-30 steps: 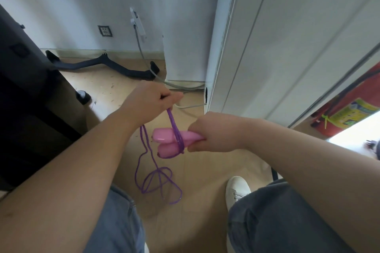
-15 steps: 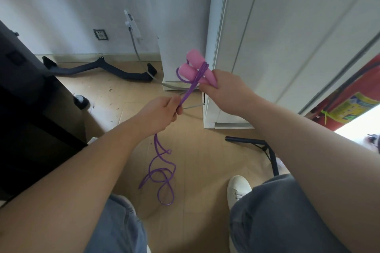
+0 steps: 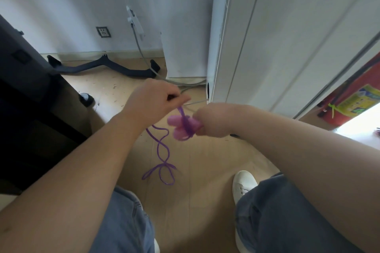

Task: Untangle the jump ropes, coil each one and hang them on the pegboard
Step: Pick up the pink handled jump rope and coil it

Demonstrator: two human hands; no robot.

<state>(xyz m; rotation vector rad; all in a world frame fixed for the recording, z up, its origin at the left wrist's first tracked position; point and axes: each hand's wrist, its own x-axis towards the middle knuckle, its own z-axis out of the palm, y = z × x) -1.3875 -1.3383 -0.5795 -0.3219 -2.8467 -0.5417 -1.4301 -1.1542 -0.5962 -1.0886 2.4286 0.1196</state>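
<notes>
Rope handles in right hand; left hand pinches cord.

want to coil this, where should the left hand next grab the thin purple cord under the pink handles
Likely the thin purple plastic cord just below the pink foam handles, pinched from the left by the left hand. There it hangs as open strands; lower down it twists into loops that could snag.

Purple jump rope wound around pink handles, tail dangling
</notes>
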